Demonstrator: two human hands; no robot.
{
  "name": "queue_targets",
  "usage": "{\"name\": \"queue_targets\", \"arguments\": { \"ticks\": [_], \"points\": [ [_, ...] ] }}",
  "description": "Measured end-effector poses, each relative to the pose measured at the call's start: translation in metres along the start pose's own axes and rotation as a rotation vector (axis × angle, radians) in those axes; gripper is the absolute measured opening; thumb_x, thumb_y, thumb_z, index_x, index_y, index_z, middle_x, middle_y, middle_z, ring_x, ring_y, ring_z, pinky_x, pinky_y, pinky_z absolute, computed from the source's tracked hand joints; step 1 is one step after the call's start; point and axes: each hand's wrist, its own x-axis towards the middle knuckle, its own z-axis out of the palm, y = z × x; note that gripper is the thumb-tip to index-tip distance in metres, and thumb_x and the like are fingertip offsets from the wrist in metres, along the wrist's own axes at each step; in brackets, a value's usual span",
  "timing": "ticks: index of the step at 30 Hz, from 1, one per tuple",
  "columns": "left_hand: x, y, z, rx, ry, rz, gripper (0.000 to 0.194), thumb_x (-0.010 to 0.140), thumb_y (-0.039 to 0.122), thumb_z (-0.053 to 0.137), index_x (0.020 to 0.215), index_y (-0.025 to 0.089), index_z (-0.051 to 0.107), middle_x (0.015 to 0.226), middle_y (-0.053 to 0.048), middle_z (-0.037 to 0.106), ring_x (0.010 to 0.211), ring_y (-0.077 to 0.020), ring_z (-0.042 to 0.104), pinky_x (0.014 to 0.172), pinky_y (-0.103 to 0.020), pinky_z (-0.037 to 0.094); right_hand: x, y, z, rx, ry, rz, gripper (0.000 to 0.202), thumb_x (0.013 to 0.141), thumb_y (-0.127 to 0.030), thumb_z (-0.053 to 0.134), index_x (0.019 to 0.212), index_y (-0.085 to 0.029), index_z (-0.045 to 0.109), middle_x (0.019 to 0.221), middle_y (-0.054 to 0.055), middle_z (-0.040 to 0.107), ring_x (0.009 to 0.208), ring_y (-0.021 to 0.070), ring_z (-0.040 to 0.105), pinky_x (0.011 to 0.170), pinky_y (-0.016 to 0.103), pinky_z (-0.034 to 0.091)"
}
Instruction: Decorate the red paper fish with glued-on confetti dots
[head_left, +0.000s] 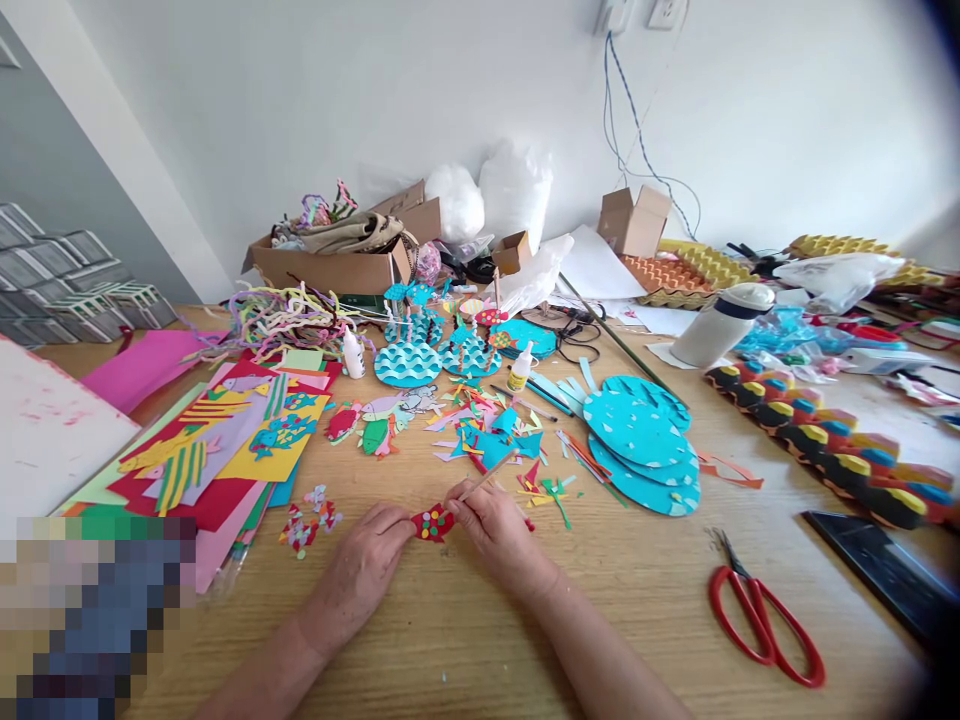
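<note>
A small red paper fish (pixel 433 523) with colored dots is between my hands, just above the wooden table. My left hand (pixel 365 555) pinches its left end with thumb and fingertips. My right hand (pixel 499 525) is closed around a thin, light-colored stick (pixel 489 473), with its fingertips close to the fish's right side. Whether those fingertips also grip the fish, I cannot tell. Paper dots (pixel 301 535) lie in a small pile left of my left hand. Beyond my hands are colorful paper scraps (pixel 529 480) and several cut paper fish (pixel 375 432).
Red-handled scissors (pixel 757 620) lie at right, beside a dark phone-like slab (pixel 862 570). Blue scalloped discs (pixel 641 440) and a small glue bottle (pixel 520 368) stand farther back. Colored paper sheets (pixel 217 470) are stacked at left. A painted egg-carton strip (pixel 817 440) runs along the right.
</note>
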Motion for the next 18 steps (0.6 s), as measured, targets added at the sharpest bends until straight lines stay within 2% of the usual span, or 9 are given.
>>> {"name": "queue_targets", "arguments": {
  "ticks": [18],
  "points": [
    [-0.0012, -0.0005, 0.0000, 0.037, 0.008, 0.025, 0.024, 0.083, 0.005, 0.038, 0.083, 0.017, 0.058, 0.080, -0.003, 0.060, 0.077, -0.0167, 0.056, 0.068, -0.029, 0.050, 0.0006, -0.0023, -0.0008, -0.005, 0.017, 0.005, 0.023, 0.089, -0.024, 0.038, 0.074, -0.018, 0.054, 0.071, 0.004, 0.059, 0.065, 0.0137, 0.053, 0.059, 0.022, 0.039]
  ]
}}
